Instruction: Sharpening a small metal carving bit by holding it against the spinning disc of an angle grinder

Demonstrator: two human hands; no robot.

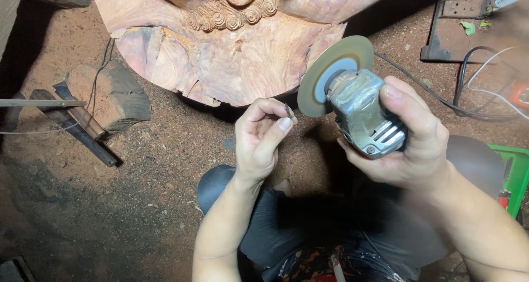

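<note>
Right hand (413, 141) is clamped round the angle grinder (361, 108) up over the lap, left hand (259, 136) pinching 1 small metal bit (289, 111) right beside the disc (330, 72), so I'd say a slip drops it in the dirt.

Just beyond the left hand's fingertips (284, 122) the grinder's disc (330, 72) blocks the way, with the carved wood slab (231, 67) close behind. Left of those fingers lies open dirt floor (165, 144) up to the wood block (118, 97).
</note>
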